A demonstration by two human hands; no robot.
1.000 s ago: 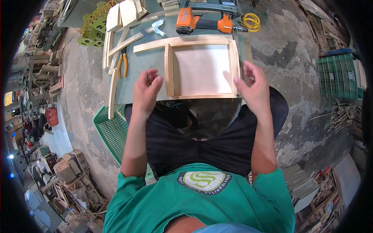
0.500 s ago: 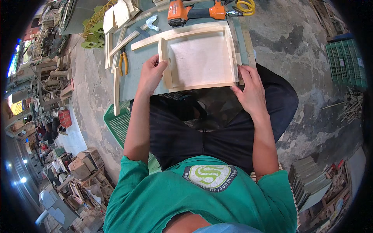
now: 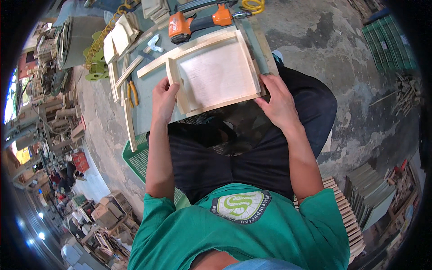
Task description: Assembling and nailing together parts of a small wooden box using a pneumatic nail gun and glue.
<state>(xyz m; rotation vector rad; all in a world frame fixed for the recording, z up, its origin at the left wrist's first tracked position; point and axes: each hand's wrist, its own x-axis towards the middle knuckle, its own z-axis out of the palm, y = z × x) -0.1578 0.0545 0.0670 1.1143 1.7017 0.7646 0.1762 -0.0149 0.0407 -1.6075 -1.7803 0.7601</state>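
Note:
A pale wooden frame (image 3: 215,100) with a thin panel (image 3: 209,72) inside lies on the grey-green work table (image 3: 150,105), before my lap. One long strip of it runs out past the crosspiece at the left. My left hand (image 3: 164,100) pinches that left crosspiece between thumb and fingers. At the near right corner, my right hand (image 3: 280,101) grips the frame, thumb on the near side and fingers along the right side. Beyond the frame lies an orange and black air nailer (image 3: 200,23). A claw hammer (image 3: 154,43) rests to its left.
Yellow-handled pliers (image 3: 133,93) and loose wood strips (image 3: 129,123) lie at the table's left. Thin wood pieces (image 3: 120,36) are piled behind them. A yellow air hose (image 3: 253,6) joins the nailer. A green plastic crate (image 3: 135,157) stands below the table's left edge.
The whole view has turned slightly, so the table and frame appear further left and tilted. Both hands keep their places on the frame.

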